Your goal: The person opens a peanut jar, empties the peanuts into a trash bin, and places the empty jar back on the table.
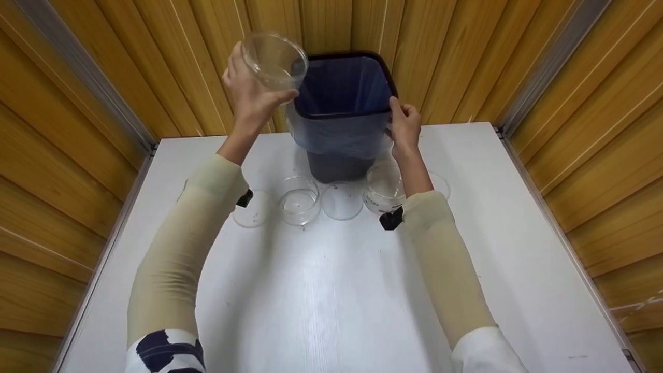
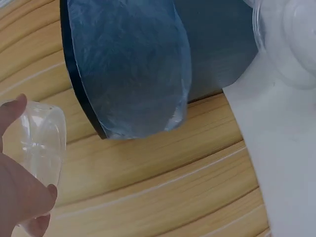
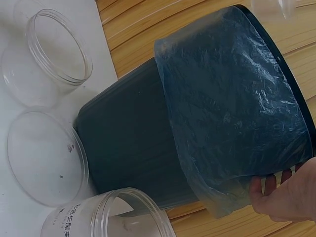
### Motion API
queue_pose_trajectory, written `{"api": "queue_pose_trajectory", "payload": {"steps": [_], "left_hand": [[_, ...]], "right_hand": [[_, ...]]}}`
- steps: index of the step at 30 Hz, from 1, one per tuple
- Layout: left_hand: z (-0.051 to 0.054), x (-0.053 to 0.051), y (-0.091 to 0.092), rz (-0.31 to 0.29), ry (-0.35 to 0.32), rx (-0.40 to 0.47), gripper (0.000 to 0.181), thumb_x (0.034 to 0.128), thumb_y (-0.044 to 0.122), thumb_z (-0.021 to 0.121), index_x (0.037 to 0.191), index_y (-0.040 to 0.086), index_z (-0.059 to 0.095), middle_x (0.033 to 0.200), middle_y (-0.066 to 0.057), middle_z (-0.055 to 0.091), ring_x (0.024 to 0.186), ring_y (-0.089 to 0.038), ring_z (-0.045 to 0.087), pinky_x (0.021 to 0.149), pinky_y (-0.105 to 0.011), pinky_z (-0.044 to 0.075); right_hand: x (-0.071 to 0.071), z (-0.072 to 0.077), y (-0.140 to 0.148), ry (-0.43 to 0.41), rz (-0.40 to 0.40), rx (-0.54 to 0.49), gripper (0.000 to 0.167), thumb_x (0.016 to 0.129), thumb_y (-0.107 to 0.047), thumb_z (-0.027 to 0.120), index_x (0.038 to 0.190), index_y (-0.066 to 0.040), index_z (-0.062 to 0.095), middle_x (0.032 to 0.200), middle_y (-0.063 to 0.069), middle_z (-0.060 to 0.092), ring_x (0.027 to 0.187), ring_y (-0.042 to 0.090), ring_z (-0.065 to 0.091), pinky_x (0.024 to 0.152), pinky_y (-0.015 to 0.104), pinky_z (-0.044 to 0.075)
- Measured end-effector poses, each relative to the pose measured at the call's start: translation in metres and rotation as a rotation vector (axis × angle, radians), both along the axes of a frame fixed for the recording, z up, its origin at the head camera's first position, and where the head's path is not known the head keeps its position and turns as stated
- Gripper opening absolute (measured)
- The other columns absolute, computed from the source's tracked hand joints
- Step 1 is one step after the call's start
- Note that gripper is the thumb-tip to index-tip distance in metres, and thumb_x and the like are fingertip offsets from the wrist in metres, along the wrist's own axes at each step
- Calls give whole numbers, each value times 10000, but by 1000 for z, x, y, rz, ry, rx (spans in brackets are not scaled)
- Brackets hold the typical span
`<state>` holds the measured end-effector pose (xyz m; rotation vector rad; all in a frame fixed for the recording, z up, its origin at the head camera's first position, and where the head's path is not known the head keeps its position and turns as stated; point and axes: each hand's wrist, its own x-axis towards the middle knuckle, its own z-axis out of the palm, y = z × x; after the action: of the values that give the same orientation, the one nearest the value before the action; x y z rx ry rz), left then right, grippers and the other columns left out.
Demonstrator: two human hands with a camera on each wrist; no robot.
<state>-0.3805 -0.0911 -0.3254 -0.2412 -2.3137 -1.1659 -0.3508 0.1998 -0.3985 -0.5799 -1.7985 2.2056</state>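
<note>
My left hand [image 1: 251, 93] grips a clear round plastic tub [image 1: 274, 61], raised beside the left rim of a dark trash can [image 1: 336, 165]. The tub is tilted with its mouth toward the can; in the left wrist view the fingers and thumb clasp its side. A blue plastic bag [image 3: 232, 98] lines the can and folds down over its outside. At the right rim my right hand [image 1: 405, 124] pinches the rim and bag edge between thumb and fingers. The can stands at the back of the white table [image 1: 321, 290].
In front of the can sit a clear open tub [image 1: 299, 207], a round clear lid [image 1: 342, 201] and another lid [image 1: 252, 210] at left. A printed clear jar [image 3: 74, 219] stands by the right forearm, partly hidden. Wood-look walls [image 1: 217, 31] close in the back and sides.
</note>
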Motion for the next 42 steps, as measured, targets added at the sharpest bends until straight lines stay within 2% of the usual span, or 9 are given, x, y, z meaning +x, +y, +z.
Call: {"api": "queue_pose_trajectory", "payload": {"steps": [3, 9, 11, 17, 22, 26, 35, 42], "left_hand": [[-10, 5, -15, 3, -53, 96, 1253, 581, 362, 989, 1563, 57, 273, 1546, -72, 409, 1430, -207, 309, 1158, -249, 153], [-32, 14, -40, 5, -81, 153, 1225, 584, 400, 982, 1557, 114, 295, 1534, -48, 409, 1420, -200, 299, 1145, -308, 209], [-41, 18, -47, 16, -89, 161, 1223, 582, 401, 982, 1557, 124, 299, 1536, -42, 406, 1425, -199, 293, 1151, -316, 208], [-70, 31, -62, -14, -118, 173, 1232, 586, 355, 994, 1565, 113, 286, 1542, -68, 394, 1423, -216, 305, 1157, -361, 214], [-92, 41, -75, -1, -158, 208, 1184, 620, 309, 984, 1561, 146, 284, 1535, -81, 383, 1425, -231, 288, 1167, -420, 280], [-108, 51, -82, 24, -229, 225, 1189, 642, 286, 975, 1573, 161, 247, 1562, -75, 348, 1449, -243, 272, 1188, -464, 280], [-157, 76, -99, 65, -367, 203, 1233, 674, 297, 961, 1598, 134, 161, 1613, -124, 260, 1480, -320, 211, 1197, -528, 249], [-182, 89, -116, 125, -454, 220, 1259, 691, 308, 953, 1612, 127, 114, 1649, -128, 199, 1488, -336, 185, 1206, -526, 242]], "right_hand": [[1, 0, 2, 4, 1, 13, 253, 1020, -379, 596, 1061, -138, 531, 982, -3, 500, 884, 117, 515, 842, 308, 495], [2, 1, 3, 9, 10, 0, 239, 1023, -361, 592, 1066, -134, 533, 970, 5, 500, 849, 117, 512, 847, 309, 495], [2, 1, 3, 5, 7, -11, 238, 1019, -360, 598, 1051, -134, 532, 958, 4, 500, 831, 115, 509, 840, 305, 495], [2, 0, 6, 5, -13, -15, 239, 1019, -361, 599, 1049, -136, 527, 938, 0, 501, 802, 108, 500, 803, 289, 489], [2, 0, 6, -4, -6, -24, 244, 1015, -362, 605, 1053, -133, 529, 946, 3, 514, 814, 114, 509, 794, 290, 490], [2, 0, 5, -7, -10, -17, 246, 1014, -369, 606, 1045, -136, 534, 964, 2, 511, 848, 119, 513, 806, 297, 491], [2, 0, 3, 13, -7, -46, 234, 1014, -348, 611, 1036, -131, 525, 957, 5, 499, 864, 125, 520, 821, 303, 490], [4, 2, 6, 16, -18, -64, 232, 1011, -347, 618, 1020, -136, 522, 928, -2, 492, 834, 122, 516, 785, 291, 482]]}}
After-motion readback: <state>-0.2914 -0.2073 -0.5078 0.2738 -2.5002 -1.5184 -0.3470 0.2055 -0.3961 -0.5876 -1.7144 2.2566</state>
